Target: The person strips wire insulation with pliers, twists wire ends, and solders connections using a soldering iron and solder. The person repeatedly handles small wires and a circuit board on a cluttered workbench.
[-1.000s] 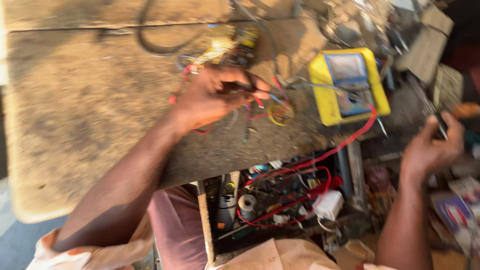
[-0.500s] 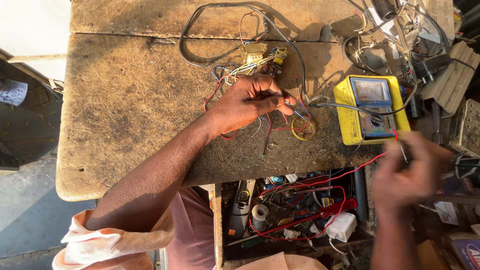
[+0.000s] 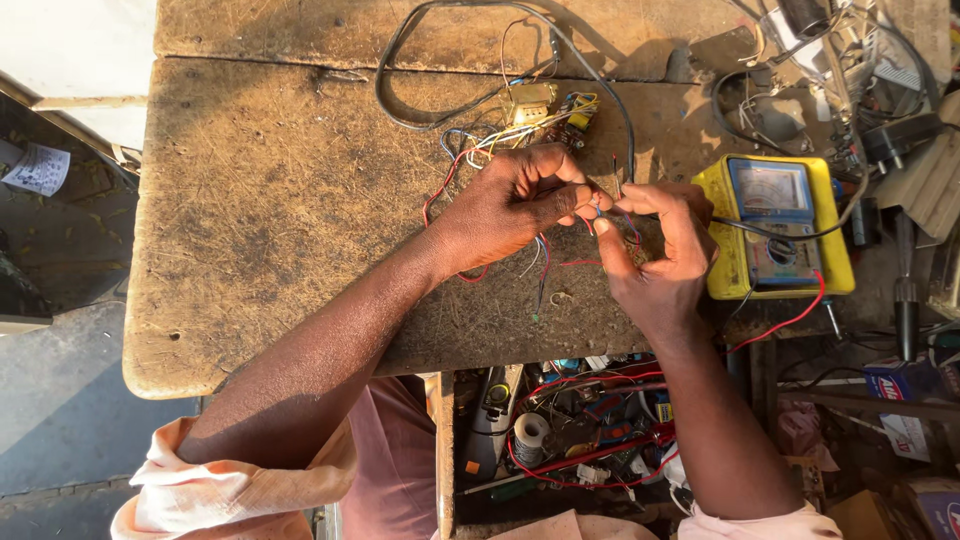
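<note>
Head view: thin coloured wires [image 3: 600, 215] are pinched between the fingertips of both hands over the bench [image 3: 270, 200]. Left hand [image 3: 510, 205] grips them from the left, right hand [image 3: 660, 250] from the right. A yellow meter [image 3: 775, 225] lies just right; a transformer [image 3: 530, 100] sits behind.

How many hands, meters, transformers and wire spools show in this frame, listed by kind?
Hands: 2, the left hand and the right hand, both pinching thin wires
Yellow analogue multimeter: 1
Small transformer: 1
Wire spool in the open compartment below the wooden bench: 1
Total: 5
</note>
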A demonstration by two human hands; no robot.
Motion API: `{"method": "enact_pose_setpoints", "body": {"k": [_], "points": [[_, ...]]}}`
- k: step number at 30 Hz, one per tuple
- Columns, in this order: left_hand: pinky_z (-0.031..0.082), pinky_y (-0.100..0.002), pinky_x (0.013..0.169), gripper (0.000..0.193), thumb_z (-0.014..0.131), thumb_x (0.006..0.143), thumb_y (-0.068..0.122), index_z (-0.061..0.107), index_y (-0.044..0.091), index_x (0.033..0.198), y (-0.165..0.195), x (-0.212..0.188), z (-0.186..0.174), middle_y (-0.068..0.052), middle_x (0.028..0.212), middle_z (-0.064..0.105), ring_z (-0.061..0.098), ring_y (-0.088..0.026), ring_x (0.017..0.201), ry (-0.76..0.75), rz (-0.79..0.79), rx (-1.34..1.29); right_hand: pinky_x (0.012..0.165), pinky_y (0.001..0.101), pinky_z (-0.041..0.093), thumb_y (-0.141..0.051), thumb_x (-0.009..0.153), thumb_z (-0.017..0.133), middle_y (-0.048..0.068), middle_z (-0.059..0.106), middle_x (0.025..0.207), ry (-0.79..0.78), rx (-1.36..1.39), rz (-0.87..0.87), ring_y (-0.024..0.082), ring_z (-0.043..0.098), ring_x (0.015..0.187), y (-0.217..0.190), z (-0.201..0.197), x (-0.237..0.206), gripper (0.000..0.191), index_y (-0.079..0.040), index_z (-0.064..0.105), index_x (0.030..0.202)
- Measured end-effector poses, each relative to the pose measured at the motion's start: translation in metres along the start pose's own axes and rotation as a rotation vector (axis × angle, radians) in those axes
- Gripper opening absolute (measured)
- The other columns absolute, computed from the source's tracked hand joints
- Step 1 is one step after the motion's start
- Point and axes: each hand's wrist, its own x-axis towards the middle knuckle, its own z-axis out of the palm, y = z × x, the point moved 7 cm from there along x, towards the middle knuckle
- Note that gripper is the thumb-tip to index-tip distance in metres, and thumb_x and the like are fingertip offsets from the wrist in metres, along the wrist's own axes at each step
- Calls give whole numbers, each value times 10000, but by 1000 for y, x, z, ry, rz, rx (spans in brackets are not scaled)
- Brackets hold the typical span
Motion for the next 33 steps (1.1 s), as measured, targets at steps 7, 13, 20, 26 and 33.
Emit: {"method": "enact_pose_setpoints", "body": {"k": [7, 13, 20, 26, 33], "points": [[672, -308, 848, 148, 613, 1062, 126, 660, -14, 1054, -8, 7, 3, -128, 1031, 769, 780, -173, 1005, 1, -14, -10, 929, 377, 488, 54, 916, 784, 82, 690, 996, -45, -53, -65, 239, 649, 977, 10, -1, -1, 265, -31, 695, 1150], [705, -317, 792, 162, 578, 1059, 125, 637, -26, 1046, -17, 9, 7, -146, 1000, 766, 799, -193, 968, -6, -85, 1, 924, 392, 477, 82, 934, 743, 76, 683, 989, -50, -80, -90, 259, 642, 964, 10, -3, 2, 210, -39, 710, 1103], [652, -282, 647, 183, 582, 1057, 140, 652, -16, 991, -16, 11, 5, -109, 936, 779, 782, -140, 804, 4, -109, 85, 905, 387, 472, 47, 955, 766, 82, 670, 991, -52, -97, -101, 263, 633, 985, 8, -3, 3, 163, -35, 693, 1075], [583, -247, 614, 182, 641, 1035, 143, 669, 2, 923, -13, 9, 7, -64, 877, 775, 690, -78, 692, -17, -129, 142, 895, 396, 457, 25, 962, 772, 81, 662, 994, -20, -119, -92, 271, 610, 981, 10, -4, 2, 158, -50, 671, 1057], [566, -246, 598, 186, 634, 1039, 138, 641, 8, 908, -13, 9, 11, -49, 868, 764, 650, -54, 673, -25, -141, 141, 938, 425, 456, 10, 962, 781, 79, 661, 1002, -6, -220, -102, 291, 597, 1023, 11, -4, -2, 162, -60, 667, 1055]]}}
